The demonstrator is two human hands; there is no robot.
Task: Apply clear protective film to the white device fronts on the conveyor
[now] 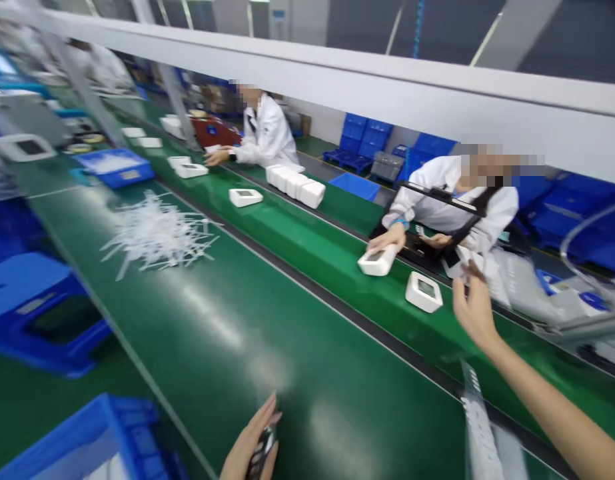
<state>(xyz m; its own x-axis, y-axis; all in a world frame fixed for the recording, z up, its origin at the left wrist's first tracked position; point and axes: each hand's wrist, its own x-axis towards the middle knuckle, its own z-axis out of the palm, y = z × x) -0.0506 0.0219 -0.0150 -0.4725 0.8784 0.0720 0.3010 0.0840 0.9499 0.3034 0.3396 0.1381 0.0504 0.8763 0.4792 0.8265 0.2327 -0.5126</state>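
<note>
My left hand (252, 443) is at the bottom centre over the green tabletop, its fingers wrapped round a small dark object (262, 450) too blurred to name. My right hand (474, 303) reaches out across the green belt at the right. Its fingers are at a white device with a dark screen (453, 262); blur hides whether they grip it. Just left of that hand, another white device (426, 292) rests on the belt. A clear plastic bag with white pieces (482, 433) lies below my right forearm.
Across the belt, a person in white (432, 183) touches a white device (377, 260); another person (270, 133) works farther left. White strips (160, 233) are piled on the table (227, 320). A blue tray (114, 167), blue stool (32, 300) and blue crate (107, 427) are left.
</note>
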